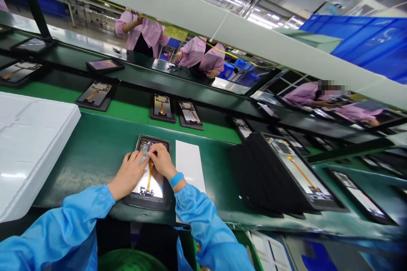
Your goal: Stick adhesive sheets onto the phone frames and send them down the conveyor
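Observation:
An opened tablet (156, 186) lies in a dark tray on the green bench in front of me, with its circuit board, a silvery back and an orange ribbon cable (149, 176) showing. My left hand (130, 173) rests over the left side of the board, fingers stretched out on it. Over the board's right side, near the top of the ribbon cable, my right hand (162, 160) has its fingertips pinched together. Whatever is between those fingers is hidden. To the right of the tablet lies a white sheet (190, 163).
At left sits a stack of white plastic trays (34, 143). A black stack (263, 173) bearing another opened tablet (302, 169) stands at right. Beyond, several tablets lie on a green belt (130, 110). Co-workers in pink (203, 52) sit across, below a white overhead beam (178, 4).

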`<action>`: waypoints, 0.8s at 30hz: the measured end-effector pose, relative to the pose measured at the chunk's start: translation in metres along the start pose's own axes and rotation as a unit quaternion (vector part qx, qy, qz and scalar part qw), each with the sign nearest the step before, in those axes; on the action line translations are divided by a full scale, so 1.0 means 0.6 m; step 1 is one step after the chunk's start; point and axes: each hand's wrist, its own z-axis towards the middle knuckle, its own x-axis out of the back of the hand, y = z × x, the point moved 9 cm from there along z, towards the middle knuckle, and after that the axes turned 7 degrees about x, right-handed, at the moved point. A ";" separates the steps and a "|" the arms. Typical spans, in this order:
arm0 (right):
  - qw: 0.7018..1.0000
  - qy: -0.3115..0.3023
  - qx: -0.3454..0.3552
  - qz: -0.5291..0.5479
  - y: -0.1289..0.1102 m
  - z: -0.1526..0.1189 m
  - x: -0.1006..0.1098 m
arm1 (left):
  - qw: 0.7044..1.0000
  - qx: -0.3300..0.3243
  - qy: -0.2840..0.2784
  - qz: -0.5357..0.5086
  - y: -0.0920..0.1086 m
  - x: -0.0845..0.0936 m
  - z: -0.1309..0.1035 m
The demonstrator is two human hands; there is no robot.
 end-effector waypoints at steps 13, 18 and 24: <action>0.983 -0.003 0.035 -0.178 0.020 0.035 0.004 | 0.998 0.032 0.024 0.048 -0.005 0.000 0.018; 0.981 -0.010 0.034 -0.190 0.034 0.057 -0.001 | 0.996 0.029 0.054 0.069 -0.047 0.069 -0.023; 0.988 -0.005 0.036 -0.149 0.026 0.031 0.006 | 0.866 0.427 0.122 0.230 -0.278 0.242 -0.257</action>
